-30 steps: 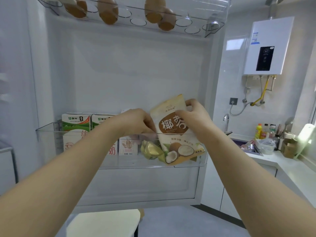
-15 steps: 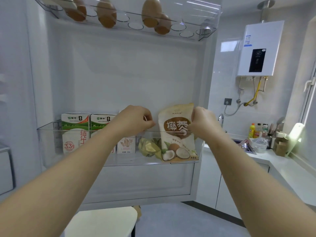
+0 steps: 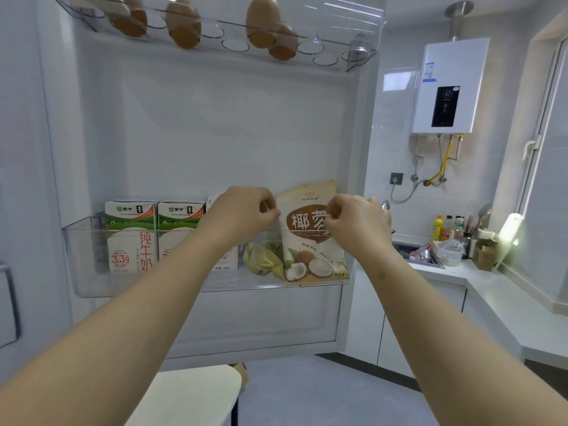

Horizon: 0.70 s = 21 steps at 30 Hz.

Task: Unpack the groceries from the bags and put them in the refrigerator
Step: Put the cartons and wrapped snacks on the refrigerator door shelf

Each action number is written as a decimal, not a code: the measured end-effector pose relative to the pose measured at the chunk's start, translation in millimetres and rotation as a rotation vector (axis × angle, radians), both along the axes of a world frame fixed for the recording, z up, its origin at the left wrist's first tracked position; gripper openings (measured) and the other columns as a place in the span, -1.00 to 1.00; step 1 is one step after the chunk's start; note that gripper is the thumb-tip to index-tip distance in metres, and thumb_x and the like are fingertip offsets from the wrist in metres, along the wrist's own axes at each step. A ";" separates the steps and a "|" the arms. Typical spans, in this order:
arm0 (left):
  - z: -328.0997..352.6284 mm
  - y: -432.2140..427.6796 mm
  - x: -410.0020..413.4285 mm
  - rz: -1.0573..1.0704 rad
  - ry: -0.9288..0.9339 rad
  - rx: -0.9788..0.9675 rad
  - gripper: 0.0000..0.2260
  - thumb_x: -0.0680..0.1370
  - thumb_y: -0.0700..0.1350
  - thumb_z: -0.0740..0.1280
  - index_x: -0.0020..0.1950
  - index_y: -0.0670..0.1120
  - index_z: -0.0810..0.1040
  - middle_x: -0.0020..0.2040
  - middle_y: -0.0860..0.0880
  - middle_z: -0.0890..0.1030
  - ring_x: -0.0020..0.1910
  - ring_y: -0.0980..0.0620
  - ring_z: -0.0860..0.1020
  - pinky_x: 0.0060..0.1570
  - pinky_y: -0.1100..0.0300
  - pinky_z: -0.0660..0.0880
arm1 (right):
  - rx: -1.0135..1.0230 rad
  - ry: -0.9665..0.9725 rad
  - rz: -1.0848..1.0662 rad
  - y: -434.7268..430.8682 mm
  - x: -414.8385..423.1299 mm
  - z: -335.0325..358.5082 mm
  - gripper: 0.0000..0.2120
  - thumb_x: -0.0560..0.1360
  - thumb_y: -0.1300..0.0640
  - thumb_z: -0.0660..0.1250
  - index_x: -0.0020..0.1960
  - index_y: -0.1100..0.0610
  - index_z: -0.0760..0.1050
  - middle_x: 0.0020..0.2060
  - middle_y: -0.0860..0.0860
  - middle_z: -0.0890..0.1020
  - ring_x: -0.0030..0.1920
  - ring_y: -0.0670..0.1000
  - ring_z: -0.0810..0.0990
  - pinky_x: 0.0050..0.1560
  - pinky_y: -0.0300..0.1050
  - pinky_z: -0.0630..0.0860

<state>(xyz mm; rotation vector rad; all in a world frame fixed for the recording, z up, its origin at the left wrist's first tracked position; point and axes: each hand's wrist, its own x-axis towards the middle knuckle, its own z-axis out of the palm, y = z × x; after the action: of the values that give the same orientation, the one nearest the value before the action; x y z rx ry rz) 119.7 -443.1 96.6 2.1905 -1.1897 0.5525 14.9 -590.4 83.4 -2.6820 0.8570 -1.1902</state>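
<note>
On my feed the right hand [image 3: 358, 222] has curled fingers pinching the coconut pouch [image 3: 307, 241] at its 3 o'clock edge. The left hand [image 3: 242, 215] is curled against the 9 o'clock edge, and I cannot tell whether it grips. The pouch stands upright at the 3 o'clock end of the door bin [image 3: 86, 256], a green packet [image 3: 261, 259] just beside it at 9 o'clock, milk cartons [image 3: 130, 235] beyond. Eggs [image 3: 184, 23] sit at 12 o'clock.
</note>
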 end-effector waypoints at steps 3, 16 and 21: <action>-5.3 -2.5 -11.2 -0.027 -0.057 -0.049 -0.77 0.56 -0.02 0.26 0.17 -0.07 0.54 0.04 -0.01 0.58 0.01 0.04 0.50 -0.01 0.16 0.45 | 0.005 -0.040 0.022 7.1 -9.4 -3.3 -0.76 0.51 0.04 0.21 0.15 0.01 0.50 0.11 -0.01 0.54 0.17 0.09 0.36 0.14 -0.01 0.23; -32.7 -53.8 -85.8 -0.281 -0.365 -0.175 -0.83 0.52 -0.13 0.28 0.06 -0.15 0.55 -0.06 -0.10 0.56 -0.05 -0.11 0.49 -0.24 0.14 0.33 | -0.045 -0.059 -0.167 6.0 -99.6 -37.9 -0.70 0.49 0.01 0.24 0.21 -0.03 0.46 0.20 -0.07 0.49 0.25 0.05 0.33 0.18 -0.05 0.20; -62.3 -100.8 -134.1 -0.457 -0.310 -0.077 -0.78 0.55 -0.09 0.24 0.16 -0.09 0.51 0.05 -0.07 0.55 0.03 -0.09 0.48 -0.10 0.08 0.49 | -0.025 0.050 -0.352 -16.4 -167.1 -68.5 -0.65 0.50 -0.03 0.22 0.28 -0.03 0.41 0.26 -0.06 0.45 0.28 0.02 0.33 0.22 -0.04 0.23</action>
<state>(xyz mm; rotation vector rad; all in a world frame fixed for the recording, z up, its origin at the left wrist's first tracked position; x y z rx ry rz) -14.4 -543.9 34.4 1.7253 -1.7359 0.7375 -152.2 -606.7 15.0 -2.6632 1.3760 -1.2027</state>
